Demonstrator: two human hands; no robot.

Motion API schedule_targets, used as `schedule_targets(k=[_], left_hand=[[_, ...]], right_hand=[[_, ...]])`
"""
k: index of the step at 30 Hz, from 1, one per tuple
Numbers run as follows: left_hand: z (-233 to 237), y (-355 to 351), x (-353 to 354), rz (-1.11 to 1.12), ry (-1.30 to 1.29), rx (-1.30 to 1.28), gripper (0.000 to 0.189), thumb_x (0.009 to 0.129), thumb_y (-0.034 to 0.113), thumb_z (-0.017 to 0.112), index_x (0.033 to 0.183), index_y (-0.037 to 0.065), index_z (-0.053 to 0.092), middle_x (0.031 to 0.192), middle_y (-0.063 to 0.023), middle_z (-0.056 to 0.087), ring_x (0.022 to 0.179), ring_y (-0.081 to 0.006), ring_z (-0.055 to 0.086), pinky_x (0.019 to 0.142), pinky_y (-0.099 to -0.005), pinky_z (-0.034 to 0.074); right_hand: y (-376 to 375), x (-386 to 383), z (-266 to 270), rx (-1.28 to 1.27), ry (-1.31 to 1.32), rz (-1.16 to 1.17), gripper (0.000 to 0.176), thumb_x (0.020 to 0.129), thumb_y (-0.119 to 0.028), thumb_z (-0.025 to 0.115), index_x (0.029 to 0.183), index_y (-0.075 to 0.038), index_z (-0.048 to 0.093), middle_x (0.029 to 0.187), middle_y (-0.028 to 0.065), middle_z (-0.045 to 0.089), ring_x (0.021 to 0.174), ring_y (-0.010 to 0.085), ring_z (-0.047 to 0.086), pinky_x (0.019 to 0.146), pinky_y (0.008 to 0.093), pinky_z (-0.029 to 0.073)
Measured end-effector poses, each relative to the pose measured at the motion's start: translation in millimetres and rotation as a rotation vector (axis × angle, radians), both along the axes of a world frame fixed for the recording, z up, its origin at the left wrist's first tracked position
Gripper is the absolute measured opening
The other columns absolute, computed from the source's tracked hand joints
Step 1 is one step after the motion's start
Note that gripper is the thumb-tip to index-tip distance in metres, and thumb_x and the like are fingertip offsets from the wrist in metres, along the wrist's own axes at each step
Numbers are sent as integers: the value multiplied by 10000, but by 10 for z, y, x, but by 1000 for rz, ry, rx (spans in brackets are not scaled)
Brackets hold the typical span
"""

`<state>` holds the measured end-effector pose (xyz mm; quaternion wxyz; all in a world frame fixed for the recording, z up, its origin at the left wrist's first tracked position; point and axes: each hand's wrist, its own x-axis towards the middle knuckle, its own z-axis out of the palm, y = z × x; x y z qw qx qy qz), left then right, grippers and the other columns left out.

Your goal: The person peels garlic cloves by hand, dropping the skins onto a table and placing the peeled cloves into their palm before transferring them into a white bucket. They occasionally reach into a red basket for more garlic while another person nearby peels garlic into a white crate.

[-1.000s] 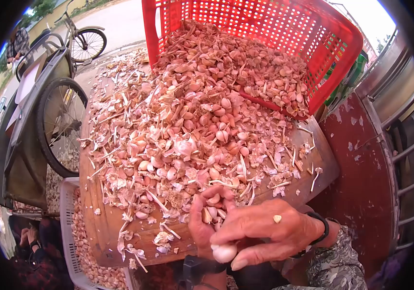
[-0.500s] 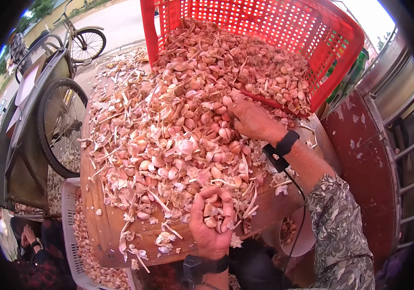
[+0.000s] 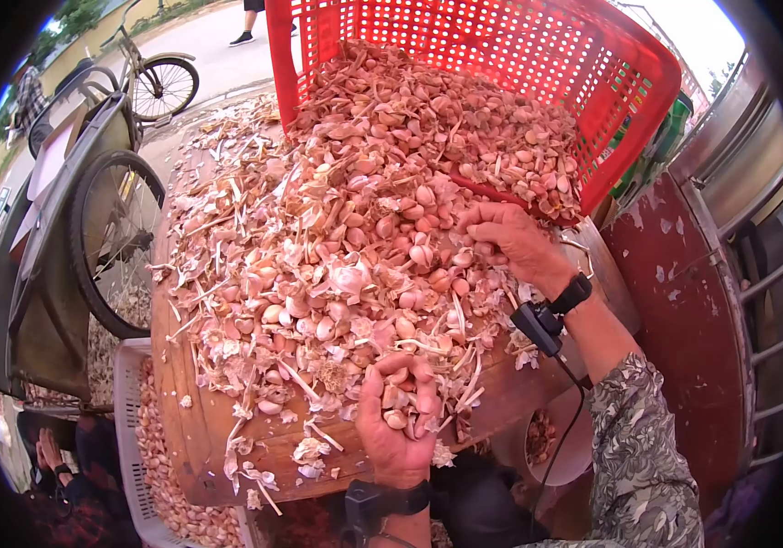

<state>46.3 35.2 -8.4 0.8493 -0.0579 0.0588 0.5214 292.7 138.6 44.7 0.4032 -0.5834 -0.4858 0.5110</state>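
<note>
A large heap of garlic cloves, mixed with loose skins and dry stalks, covers the wooden table. My left hand is cupped palm-up at the heap's near edge, its fingers curled round several garlic cloves. On the right side of the heap, my right hand hovers with its thumb and fingers drawn together. Whatever may be between those fingertips is too small to make out. Behind the heap, a red plastic basket lies tipped, and garlic spreads from its mouth onto the table.
A white crate of garlic cloves stands below the table's left edge. Under the right edge is a pale bucket. A cart wheel stands at left, near another person's hands. A cable hangs from my right wrist.
My right hand has drawn back from the heap, toward the right, and its fingers now show. My left hand stays cupped round the cloves. A passer-by's legs have appeared on the road.
</note>
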Motion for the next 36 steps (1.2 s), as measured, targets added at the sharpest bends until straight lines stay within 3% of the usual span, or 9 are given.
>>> schedule_targets(k=[4, 8, 15, 17, 20, 23, 28, 30, 36], left_hand=[[27, 0, 12, 17, 55, -19, 369, 970, 320, 398, 1035, 1, 572, 872, -163, 576, 526, -134, 485, 409, -211, 362], [23, 5, 20, 17, 54, -22, 365, 988, 305, 372, 1037, -4, 562, 869, -169, 533, 519, -128, 450, 354, -214, 365], [5, 7, 6, 5, 27, 8, 354, 972, 302, 391, 1032, 0, 568, 880, -170, 581, 522, -139, 488, 415, -209, 371], [-6, 15, -5, 10, 13, 12, 356, 972, 302, 393, 1035, -2, 567, 878, -170, 580, 534, -145, 497, 415, -211, 376], [-24, 10, -5, -4, -16, 12, 363, 975, 295, 390, 1042, -17, 563, 895, -180, 588, 587, -167, 537, 428, -218, 410], [-27, 18, 11, 9, -1, 1, 368, 979, 283, 382, 1056, -31, 557, 949, -203, 604, 669, -196, 593, 447, -231, 452], [109, 24, 28, -11, 169, -37, 403, 979, 288, 375, 1187, -26, 520, 1085, -200, 605, 974, -256, 632, 525, -266, 523], [94, 21, 44, 1, 155, -50, 409, 979, 287, 376, 1214, -23, 504, 1126, -195, 593, 1029, -268, 609, 576, -291, 539], [111, 27, 13, -12, 50, -79, 408, 973, 265, 392, 1257, -17, 469, 1216, -197, 555, 1107, -309, 566, 740, -374, 548]], right_hand=[[69, -119, -137, 538, -1039, 294, 206, 791, -160, 600, 943, -24, 567, 820, 134, 592, 755, 298, 586, 667, 373, 463], [186, -263, -19, 257, -1365, 531, 183, 783, -141, 563, 936, -41, 554, 784, 185, 604, 759, 399, 594, 663, 480, 462], [111, -181, -107, 308, -1353, 500, 176, 811, -167, 529, 879, -5, 545, 700, 189, 576, 674, 396, 588, 607, 475, 455], [110, 17, -175, 474, -877, 368, 217, 815, -186, 532, 904, 12, 528, 657, 132, 558, 568, 287, 562, 554, 402, 448], [-92, 95, 63, -121, 289, 17, 107, 841, -88, 525, 925, -26, 551, 759, 48, 592, 561, 58, 497, 420, 187, 368], [-236, -17, 160, -27, 385, -51, 67, 875, -75, 512, 915, -47, 558, 817, 49, 607, 602, 31, 494, 428, 127, 339], [-505, -597, 494, 60, 173, 97, 151, 894, -120, 539, 984, -2, 570, 836, 69, 611, 640, 66, 527, 495, 203, 420], [-605, -843, 635, 308, -402, 396, 190, 911, -160, 548, 1032, -25, 605, 864, 70, 627, 712, 134, 581, 602, 257, 449], [-184, -437, 326, 530, -849, 141, 241, 852, -181, 595, 1060, -60, 588, 917, 154, 619, 863, 323, 609, 743, 394, 476]])
